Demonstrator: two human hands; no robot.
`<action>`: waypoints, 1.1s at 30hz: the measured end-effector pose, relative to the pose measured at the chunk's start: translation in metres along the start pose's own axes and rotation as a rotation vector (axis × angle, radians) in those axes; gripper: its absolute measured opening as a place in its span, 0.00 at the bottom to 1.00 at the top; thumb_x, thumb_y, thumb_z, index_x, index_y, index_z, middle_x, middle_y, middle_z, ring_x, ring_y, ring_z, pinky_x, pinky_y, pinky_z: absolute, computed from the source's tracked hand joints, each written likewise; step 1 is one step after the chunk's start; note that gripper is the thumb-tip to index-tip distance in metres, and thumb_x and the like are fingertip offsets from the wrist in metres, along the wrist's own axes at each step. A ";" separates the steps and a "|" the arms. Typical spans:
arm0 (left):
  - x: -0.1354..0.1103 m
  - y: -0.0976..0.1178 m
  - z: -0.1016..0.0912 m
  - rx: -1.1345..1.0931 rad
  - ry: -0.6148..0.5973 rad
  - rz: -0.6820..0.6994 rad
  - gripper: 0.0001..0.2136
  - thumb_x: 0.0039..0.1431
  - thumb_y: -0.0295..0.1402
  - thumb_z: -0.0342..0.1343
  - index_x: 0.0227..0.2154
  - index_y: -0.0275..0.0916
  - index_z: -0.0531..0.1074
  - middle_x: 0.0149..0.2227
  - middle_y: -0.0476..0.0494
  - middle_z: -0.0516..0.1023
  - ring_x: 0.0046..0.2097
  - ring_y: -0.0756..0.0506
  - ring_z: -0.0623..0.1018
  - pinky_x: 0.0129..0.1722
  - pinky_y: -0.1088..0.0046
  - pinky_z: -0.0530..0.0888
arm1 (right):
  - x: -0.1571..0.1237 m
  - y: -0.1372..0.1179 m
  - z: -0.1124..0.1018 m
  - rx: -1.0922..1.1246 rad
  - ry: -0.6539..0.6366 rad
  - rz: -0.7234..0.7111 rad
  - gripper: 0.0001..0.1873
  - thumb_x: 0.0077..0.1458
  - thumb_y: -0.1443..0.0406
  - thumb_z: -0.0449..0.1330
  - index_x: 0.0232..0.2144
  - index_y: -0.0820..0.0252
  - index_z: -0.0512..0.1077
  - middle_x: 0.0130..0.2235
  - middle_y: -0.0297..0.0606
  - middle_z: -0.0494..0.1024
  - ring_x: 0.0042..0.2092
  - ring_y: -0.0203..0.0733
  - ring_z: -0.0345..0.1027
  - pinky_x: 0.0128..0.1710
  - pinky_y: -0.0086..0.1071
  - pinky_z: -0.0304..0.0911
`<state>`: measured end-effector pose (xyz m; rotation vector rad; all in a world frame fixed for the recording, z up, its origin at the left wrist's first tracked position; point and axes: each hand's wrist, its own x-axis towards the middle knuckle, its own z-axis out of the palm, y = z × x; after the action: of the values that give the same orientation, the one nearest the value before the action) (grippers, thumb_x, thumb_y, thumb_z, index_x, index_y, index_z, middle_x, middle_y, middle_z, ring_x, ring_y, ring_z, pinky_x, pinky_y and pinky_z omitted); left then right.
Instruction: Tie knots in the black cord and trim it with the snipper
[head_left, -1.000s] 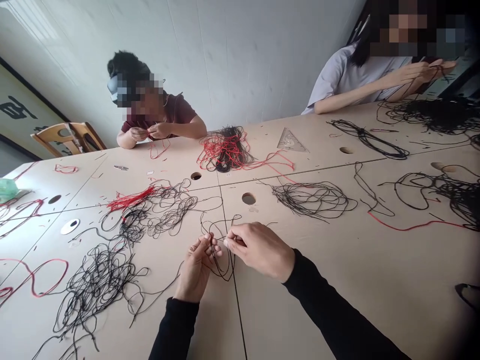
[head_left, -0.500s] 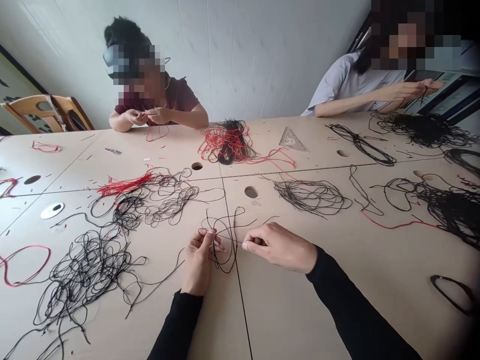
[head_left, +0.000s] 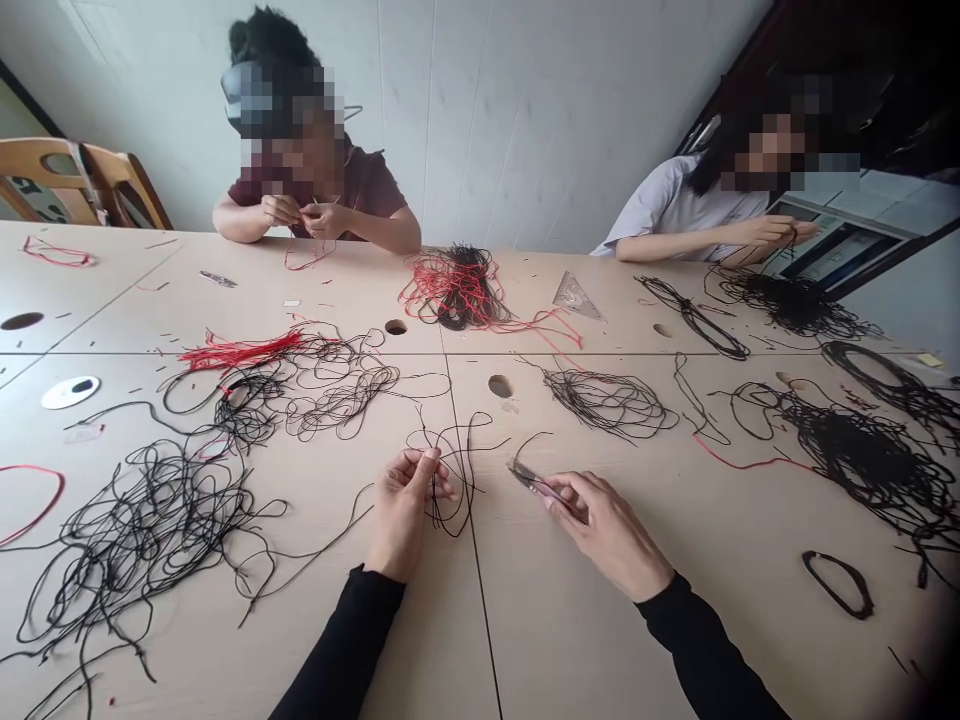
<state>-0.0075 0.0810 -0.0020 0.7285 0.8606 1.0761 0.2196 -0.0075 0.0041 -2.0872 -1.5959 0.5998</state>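
Observation:
My left hand (head_left: 403,508) pinches a looped black cord (head_left: 470,462) between thumb and fingers, just above the table. Its loops and loose ends spread to the right of the fingertips. In my right hand (head_left: 616,532) is a small pair of thread snips (head_left: 534,481), with the blades pointing left toward the cord and apart from its loops. A short curved piece of black cord (head_left: 534,437) shows at the tips of the snips; whether it touches them I cannot tell.
Tangled black cords (head_left: 161,530) lie at the left, with a red bundle (head_left: 240,350) behind. More coils (head_left: 611,403) and a dense black heap (head_left: 870,450) are on the right. A clear set square (head_left: 577,297) lies farther back. Two people sit across the table (head_left: 420,640), handling cords.
My right hand has moved slightly right, away from the cord, and the snips now show in it. My left hand keeps its pinch on the cord. The view has turned a little.

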 end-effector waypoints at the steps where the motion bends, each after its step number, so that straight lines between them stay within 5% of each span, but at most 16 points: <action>1: 0.000 -0.001 0.000 -0.005 -0.002 0.000 0.13 0.55 0.40 0.63 0.29 0.35 0.69 0.26 0.49 0.71 0.26 0.52 0.72 0.27 0.74 0.74 | 0.000 0.000 -0.002 -0.008 0.025 0.010 0.12 0.58 0.59 0.55 0.41 0.58 0.73 0.38 0.45 0.74 0.42 0.50 0.68 0.44 0.45 0.68; 5: 0.002 -0.004 -0.003 -0.007 -0.014 0.006 0.14 0.55 0.41 0.63 0.30 0.35 0.70 0.26 0.49 0.72 0.26 0.51 0.72 0.27 0.73 0.75 | 0.002 -0.022 -0.005 0.059 0.131 -0.020 0.15 0.58 0.56 0.55 0.42 0.58 0.73 0.40 0.45 0.73 0.42 0.49 0.68 0.41 0.42 0.69; 9: 0.002 -0.006 -0.004 0.024 -0.040 0.008 0.14 0.55 0.41 0.62 0.30 0.35 0.70 0.26 0.49 0.72 0.24 0.52 0.73 0.25 0.75 0.73 | 0.013 -0.068 0.013 0.193 0.007 -0.193 0.16 0.62 0.56 0.52 0.44 0.57 0.73 0.41 0.43 0.74 0.42 0.44 0.69 0.44 0.38 0.67; 13: 0.000 -0.005 -0.001 0.065 -0.078 0.019 0.15 0.54 0.42 0.63 0.27 0.35 0.69 0.25 0.49 0.73 0.23 0.52 0.72 0.24 0.75 0.72 | 0.039 -0.096 0.041 0.419 -0.084 -0.195 0.19 0.61 0.53 0.54 0.42 0.60 0.74 0.35 0.40 0.77 0.35 0.41 0.70 0.37 0.35 0.67; 18: -0.001 -0.006 0.002 0.097 -0.116 0.032 0.15 0.55 0.43 0.61 0.25 0.35 0.68 0.22 0.49 0.72 0.22 0.52 0.70 0.24 0.74 0.71 | 0.062 -0.098 0.057 0.708 -0.140 -0.173 0.18 0.58 0.52 0.58 0.31 0.61 0.73 0.27 0.34 0.74 0.30 0.39 0.67 0.32 0.31 0.63; 26: 0.002 -0.009 -0.001 0.080 -0.142 0.017 0.14 0.55 0.42 0.62 0.27 0.35 0.69 0.23 0.48 0.73 0.22 0.52 0.71 0.24 0.74 0.72 | 0.061 -0.096 0.056 0.707 -0.043 -0.126 0.18 0.58 0.52 0.58 0.31 0.62 0.73 0.31 0.37 0.75 0.35 0.40 0.69 0.37 0.31 0.64; 30: 0.002 -0.008 -0.004 -0.007 -0.107 0.006 0.14 0.54 0.42 0.63 0.29 0.34 0.70 0.25 0.48 0.73 0.23 0.51 0.73 0.25 0.74 0.73 | 0.052 -0.094 0.057 0.702 -0.204 -0.123 0.21 0.60 0.52 0.56 0.47 0.61 0.70 0.35 0.38 0.77 0.36 0.41 0.71 0.38 0.34 0.67; 33: 0.003 -0.007 -0.005 -0.066 -0.082 0.003 0.14 0.54 0.41 0.63 0.28 0.34 0.70 0.24 0.48 0.73 0.24 0.51 0.74 0.26 0.74 0.74 | 0.041 -0.091 0.052 0.719 -0.339 -0.146 0.19 0.60 0.53 0.56 0.45 0.62 0.70 0.35 0.39 0.77 0.35 0.40 0.71 0.40 0.35 0.67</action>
<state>-0.0084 0.0826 -0.0108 0.7139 0.7514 1.0651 0.1283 0.0577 0.0119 -1.3737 -1.3868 1.2980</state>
